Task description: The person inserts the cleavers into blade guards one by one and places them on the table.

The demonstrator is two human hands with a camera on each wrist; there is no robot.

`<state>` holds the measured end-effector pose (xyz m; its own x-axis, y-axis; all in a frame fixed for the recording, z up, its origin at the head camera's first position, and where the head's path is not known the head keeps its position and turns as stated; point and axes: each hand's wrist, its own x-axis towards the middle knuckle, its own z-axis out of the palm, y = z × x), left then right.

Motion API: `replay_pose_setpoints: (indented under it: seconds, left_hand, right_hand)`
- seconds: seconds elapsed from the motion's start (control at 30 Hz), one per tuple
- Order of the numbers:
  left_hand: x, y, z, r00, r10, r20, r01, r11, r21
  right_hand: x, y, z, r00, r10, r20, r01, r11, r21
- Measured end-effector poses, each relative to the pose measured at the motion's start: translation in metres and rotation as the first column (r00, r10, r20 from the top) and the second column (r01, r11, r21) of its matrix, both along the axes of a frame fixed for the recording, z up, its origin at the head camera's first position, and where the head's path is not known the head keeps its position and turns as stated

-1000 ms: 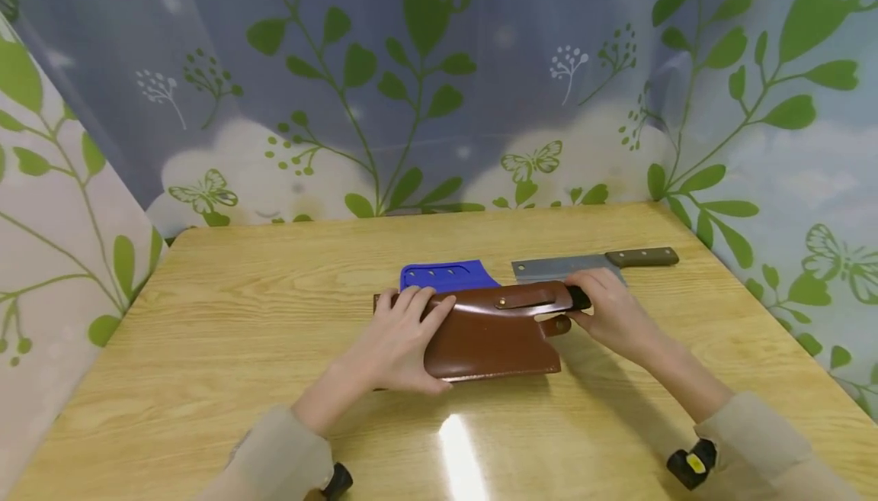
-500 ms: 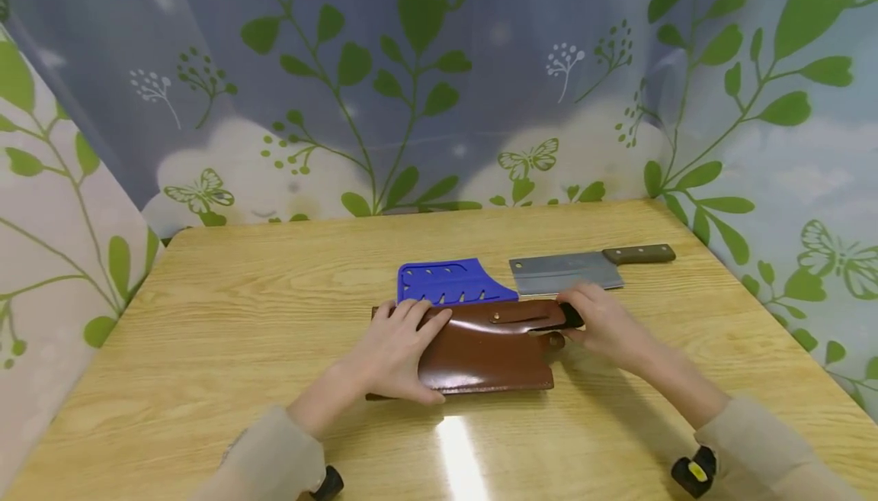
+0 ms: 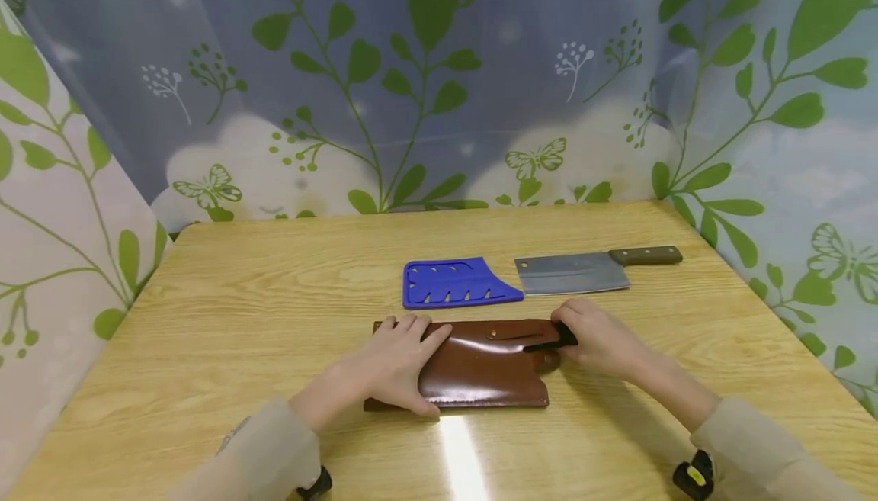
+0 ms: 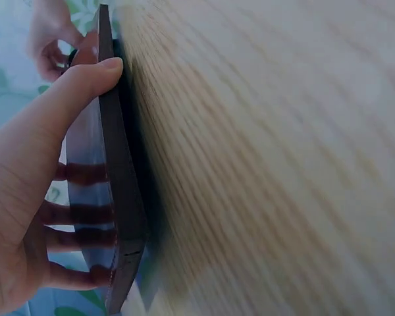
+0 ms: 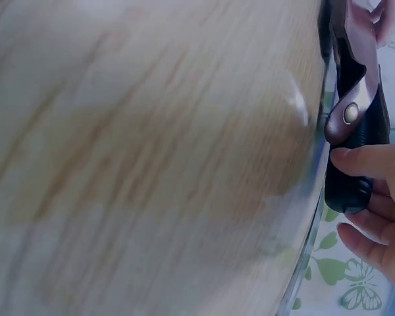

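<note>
A brown leather knife sheath (image 3: 490, 371) lies broadside at the near middle, low at the tabletop. My left hand (image 3: 394, 367) spans its left part, gripping it with the thumb on the near edge and the fingers over the far edge. From its right end sticks a black handle (image 5: 349, 187); the blade is hidden inside. My right hand (image 3: 597, 337) holds this handle, the thumb (image 5: 355, 158) on one side and fingers on the other in the right wrist view. A strap with a metal snap (image 5: 351, 114) hangs loose near the handle.
Behind the sheath lies a blue slotted blade guard (image 3: 453, 284). To its right rests a cleaver (image 3: 572, 272) with a brown riveted handle, its blade tip close to the guard. The wooden table (image 3: 261, 280) meets patterned curtains at the back and sides.
The sheath has come down and toward me, with both hands still on it and its handle. The blue guard and the cleaver blade now show fully behind it.
</note>
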<state>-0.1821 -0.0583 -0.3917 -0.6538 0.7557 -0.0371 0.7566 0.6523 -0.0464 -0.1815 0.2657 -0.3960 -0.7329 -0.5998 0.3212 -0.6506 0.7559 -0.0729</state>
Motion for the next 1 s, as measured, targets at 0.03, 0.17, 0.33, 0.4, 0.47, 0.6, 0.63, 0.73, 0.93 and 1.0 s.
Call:
replay_pose_setpoints:
  seconds: [0.03,0.17,0.33,0.4,0.47,0.6,0.63,0.73,0.93,1.0]
  left_hand:
    - [0.000,0.002,0.000,1.000,-0.001,-0.002,0.001,1.000,-0.009]
    - [0.000,0.010,-0.003,1.000,0.002,-0.001,-0.002,0.999,-0.037]
    - [0.001,0.014,-0.006,1.000,0.012,-0.001,-0.012,0.999,-0.033]
    - [0.000,0.015,-0.007,1.000,0.009,-0.005,-0.009,0.999,-0.032]
    - [-0.001,0.014,-0.007,1.000,0.004,-0.003,-0.004,0.999,-0.037]
    - [-0.004,0.013,-0.007,1.000,-0.007,0.024,0.008,0.999,-0.045]
    - [-0.004,0.012,-0.008,0.999,-0.006,0.033,0.007,0.999,-0.044]
    - [-0.003,0.013,-0.008,0.999,-0.003,0.052,0.005,0.999,-0.040]
    - [-0.003,0.011,-0.007,0.997,0.009,0.080,-0.007,1.000,-0.027]
    - [-0.003,0.010,-0.007,0.996,0.012,0.093,-0.012,1.000,-0.005]
  right_hand:
    - [0.001,0.001,-0.001,1.000,-0.009,0.004,0.009,1.000,0.011]
    - [0.001,0.007,-0.004,1.000,-0.026,0.003,0.026,0.999,0.031]
    - [-0.002,0.014,-0.006,1.000,-0.013,-0.024,0.013,1.000,0.025]
    - [-0.003,0.016,-0.006,0.999,0.000,-0.036,0.001,1.000,0.029]
    - [-0.005,0.017,-0.007,0.998,0.015,-0.057,-0.012,0.999,0.039]
    - [-0.005,0.019,-0.008,0.992,0.038,-0.123,-0.029,0.997,0.074]
    - [-0.005,0.019,-0.008,0.989,0.045,-0.144,-0.033,0.996,0.081]
    - [-0.004,0.020,-0.007,0.981,0.056,-0.186,-0.039,0.995,0.093]
    - [-0.002,0.022,-0.005,0.983,0.035,-0.181,-0.018,0.995,0.097]
    - [-0.002,0.024,-0.004,0.987,0.016,-0.158,0.001,0.994,0.106]
